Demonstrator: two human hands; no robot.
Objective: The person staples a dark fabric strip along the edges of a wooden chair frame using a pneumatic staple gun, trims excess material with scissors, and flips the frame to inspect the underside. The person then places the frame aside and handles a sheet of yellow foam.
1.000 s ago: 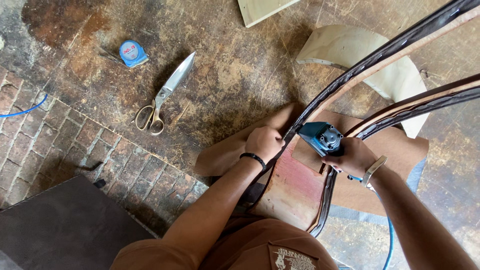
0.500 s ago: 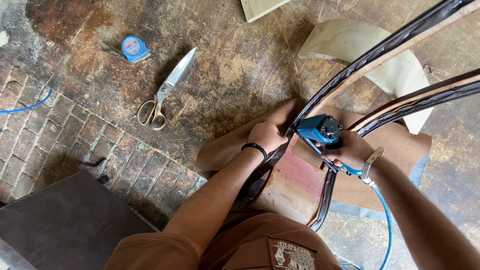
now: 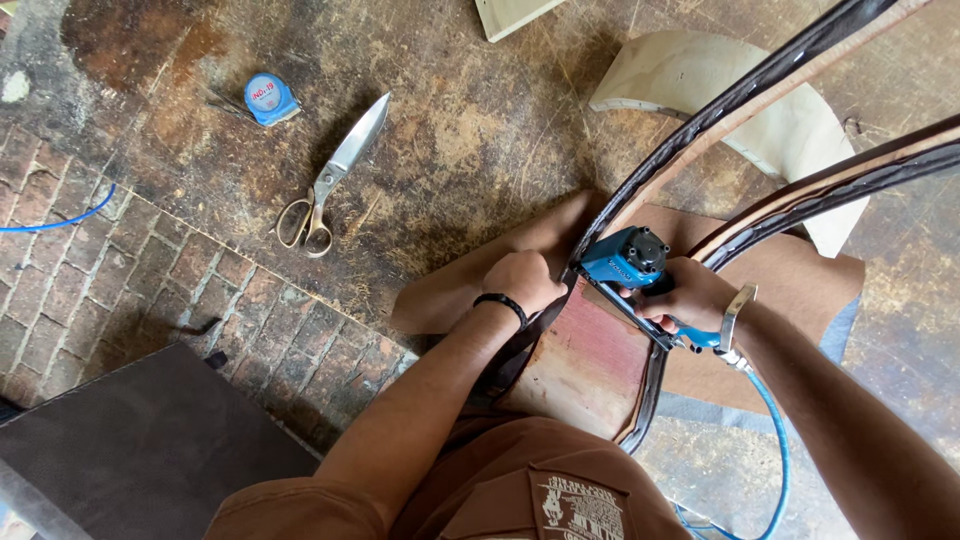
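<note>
While left hand (image 3: pixel 522 282) pinches brown fabric (image 3: pixel 450 295), right hand (image 3: pixel 690 295) grips blue staple gun (image 3: pixel 625 262) just beside.

Staple gun (image 3: pixel 628 262) shifted left, toward left hand (image 3: pixel 522 280).

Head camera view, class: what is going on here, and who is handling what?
A person's right hand grips a blue air stapler, its nose set against a dark curved frame. The left hand presses brown material at the frame's edge beside it. A blue hose trails from the tool. Scissors and a blue tape measure lie apart on the floor.
</note>
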